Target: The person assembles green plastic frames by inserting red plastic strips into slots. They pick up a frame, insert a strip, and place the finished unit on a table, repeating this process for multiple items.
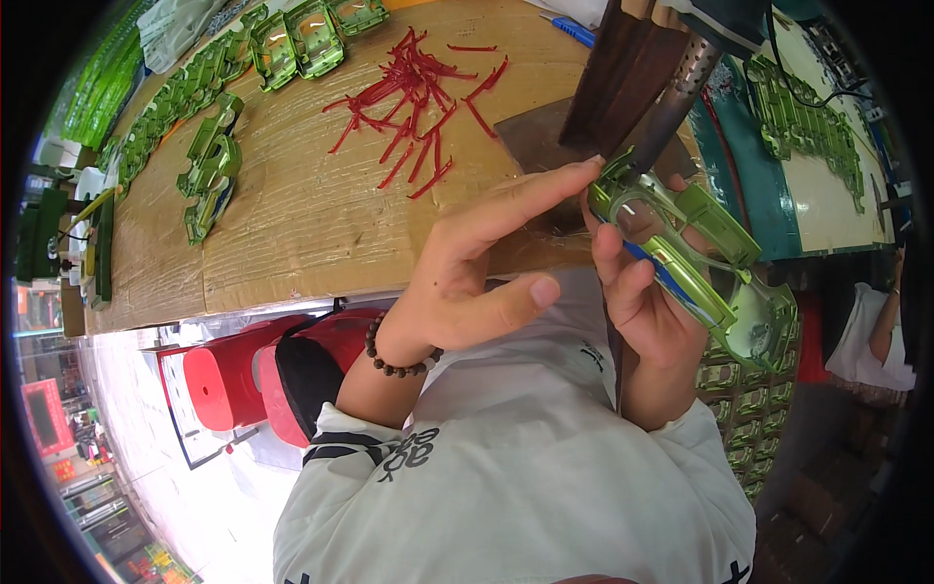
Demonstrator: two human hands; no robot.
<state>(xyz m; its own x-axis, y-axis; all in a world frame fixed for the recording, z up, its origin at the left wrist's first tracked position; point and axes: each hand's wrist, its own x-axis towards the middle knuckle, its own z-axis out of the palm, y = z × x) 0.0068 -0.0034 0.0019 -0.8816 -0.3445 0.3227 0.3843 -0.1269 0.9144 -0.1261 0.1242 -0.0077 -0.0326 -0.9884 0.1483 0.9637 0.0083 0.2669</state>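
Note:
My right hand (pixel 654 316) grips a green plastic frame (pixel 693 284) with clear, rounded window-like sections and a blue strip along one side. It is held tilted at the table's front edge, and my fingers curl under its near side. My left hand (pixel 462 263) has its fingers stretched out and its thumb apart; the index fingertip reaches the upper end of the frame and seems to touch it. Just above that end is the tip of a perforated metal nozzle (pixel 681 92), like a heat gun's. Part of my right hand is hidden behind the frame.
Thin red plastic strips (pixel 413 97) lie heaped on the brown tabletop (pixel 292 214). Similar green frames (pixel 209 161) line the left and the far right. A dark metal channel (pixel 623 73) stands beside the nozzle. Red stools (pixel 229 380) stand below the table; another person's arm (pixel 885 326) shows at right.

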